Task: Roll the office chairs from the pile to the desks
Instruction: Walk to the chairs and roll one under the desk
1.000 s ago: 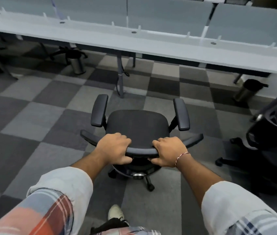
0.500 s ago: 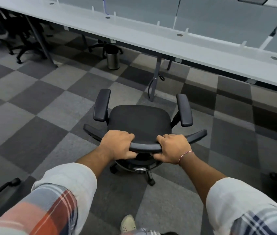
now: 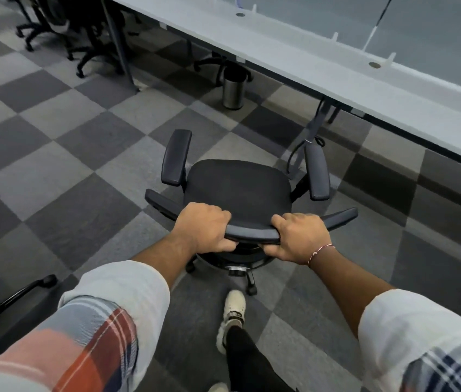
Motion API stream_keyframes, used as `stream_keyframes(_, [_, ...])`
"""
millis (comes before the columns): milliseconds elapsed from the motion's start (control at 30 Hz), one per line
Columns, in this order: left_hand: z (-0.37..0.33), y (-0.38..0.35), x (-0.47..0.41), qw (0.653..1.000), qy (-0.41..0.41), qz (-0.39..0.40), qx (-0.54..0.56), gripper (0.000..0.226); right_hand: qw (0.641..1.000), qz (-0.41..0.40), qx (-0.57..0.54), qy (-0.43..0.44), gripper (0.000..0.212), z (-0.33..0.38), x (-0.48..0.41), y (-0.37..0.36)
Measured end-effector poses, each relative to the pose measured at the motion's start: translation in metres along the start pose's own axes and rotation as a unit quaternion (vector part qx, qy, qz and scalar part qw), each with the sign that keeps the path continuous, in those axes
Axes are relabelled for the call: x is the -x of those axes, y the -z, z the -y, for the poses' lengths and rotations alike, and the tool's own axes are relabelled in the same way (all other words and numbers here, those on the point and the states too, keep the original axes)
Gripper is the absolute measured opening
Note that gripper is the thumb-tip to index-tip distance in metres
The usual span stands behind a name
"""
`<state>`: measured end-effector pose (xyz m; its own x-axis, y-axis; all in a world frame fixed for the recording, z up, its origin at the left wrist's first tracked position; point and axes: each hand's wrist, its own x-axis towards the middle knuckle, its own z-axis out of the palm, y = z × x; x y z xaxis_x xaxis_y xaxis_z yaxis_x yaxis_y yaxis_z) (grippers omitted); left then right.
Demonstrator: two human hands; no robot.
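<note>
Gripping the back rail point(image 3: 251, 234) of the black office chair point(image 3: 237, 188) with left hand point(image 3: 203, 227) and right hand point(image 3: 300, 239), fingers curled fully over, thumbs underneath (nothing else held). Parked mid-frame on checkered carpet point(image 3: 54, 154), seat facing 12 o'clock, near but apart from the white desk point(image 3: 336, 77) running 12 to 3. Steel bin point(image 3: 233, 89) under desk at 12, more chairs point(image 3: 82, 32) at 11.

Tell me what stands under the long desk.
Under the desk stand a steel bin, a chair base behind it, and a desk leg with a hanging cable. The desk covers whatever is farther back.
</note>
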<state>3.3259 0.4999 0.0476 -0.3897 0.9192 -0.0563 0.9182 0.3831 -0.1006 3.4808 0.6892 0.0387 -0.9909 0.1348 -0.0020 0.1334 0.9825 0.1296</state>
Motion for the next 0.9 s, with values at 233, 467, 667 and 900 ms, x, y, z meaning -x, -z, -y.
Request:
stream_keyframes(233, [0.067,-0.003,-0.071,0.998,0.061,0.015,0.021,0.047,0.998,-0.022,0.012,0.050,0.050,-0.041,-0.120,-0.010])
stream_keyframes(467, [0.138,-0.009,-0.139,0.993,0.117,0.016,0.018,0.047,0.994,-0.030,0.022,0.100,0.051,-0.069,-0.239,-0.012])
stream_keyframes(667, [0.206,-0.012,-0.187,0.988,0.150,0.030,0.015,0.049,0.991,-0.025,0.013,0.130,0.052,-0.079,-0.335,-0.011])
stream_keyframes(900, [0.300,-0.019,-0.246,0.987,0.153,0.036,0.018,0.051,0.989,-0.043,0.020,0.140,0.052,-0.085,-0.453,-0.016])
